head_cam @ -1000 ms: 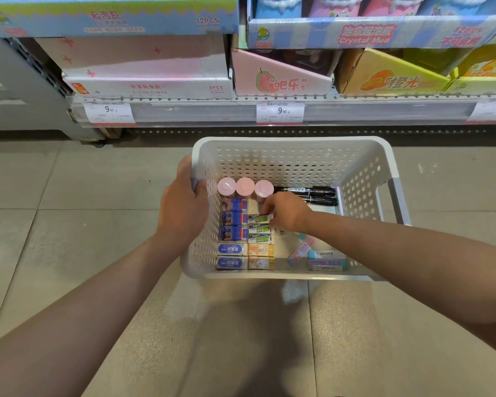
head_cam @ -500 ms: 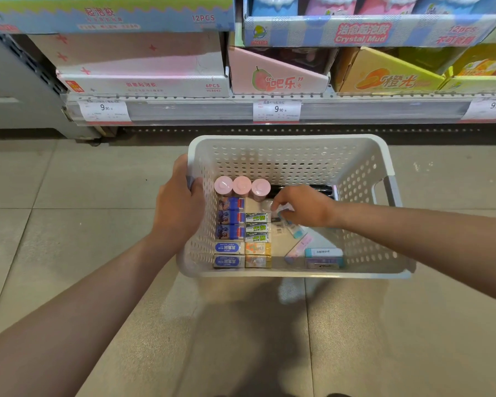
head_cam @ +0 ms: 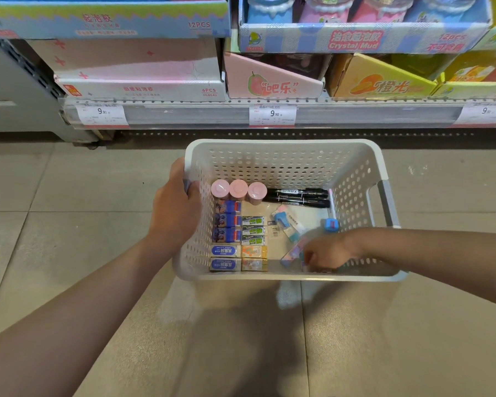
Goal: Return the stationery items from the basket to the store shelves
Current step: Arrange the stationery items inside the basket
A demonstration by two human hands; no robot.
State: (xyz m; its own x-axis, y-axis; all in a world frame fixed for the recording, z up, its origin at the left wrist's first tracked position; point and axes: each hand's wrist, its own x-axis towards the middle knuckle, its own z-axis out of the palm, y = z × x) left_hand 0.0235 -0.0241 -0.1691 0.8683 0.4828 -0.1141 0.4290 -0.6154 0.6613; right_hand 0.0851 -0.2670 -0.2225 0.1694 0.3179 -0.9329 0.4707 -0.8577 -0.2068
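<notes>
Below stocked store shelves (head_cam: 258, 116), left hand (head_cam: 175, 207) is gripping the basket (head_cam: 284, 156) rim while right hand (head_cam: 324, 253) fingers are curling onto a pastel eraser (head_cam: 291, 255) beneath them, best pinched squarely.

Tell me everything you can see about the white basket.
The basket is a rectangular bin, apparently white plastic, with walls pierced by rows of round holes and a solid rim with rounded corners. A grey handle spans a cut-out in its right wall. It is held level above the tiled floor, before the shelf. The left hand grips its left rim; the right hand reaches in at the near right corner. Inside are three pink-capped tubes, black markers, and rows of small boxes.
</notes>
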